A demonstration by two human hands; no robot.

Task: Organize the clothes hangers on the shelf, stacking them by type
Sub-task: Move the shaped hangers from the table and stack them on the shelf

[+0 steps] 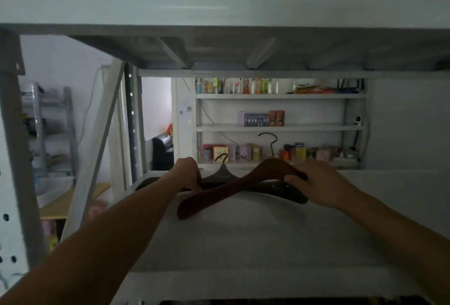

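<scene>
From the head camera we look into a dim white metal shelf [267,236], its bare pale board stretching away under the shelf above [219,4]. Our right hand [321,182] pinches the right arm of a brown wooden hanger [219,190], thumb on top, holding it tilted with its left end low near the board and its black hook [269,142] standing up. Our left hand [188,173] curls its fingers round a black hanger [222,176] lying at the back edge of the board; the wooden hanger crosses over it. Beyond, a far rack [280,127] against a white wall carries bottles [238,86] and small boxes [261,119]. Another blurred rack [52,122] stands at left.
</scene>
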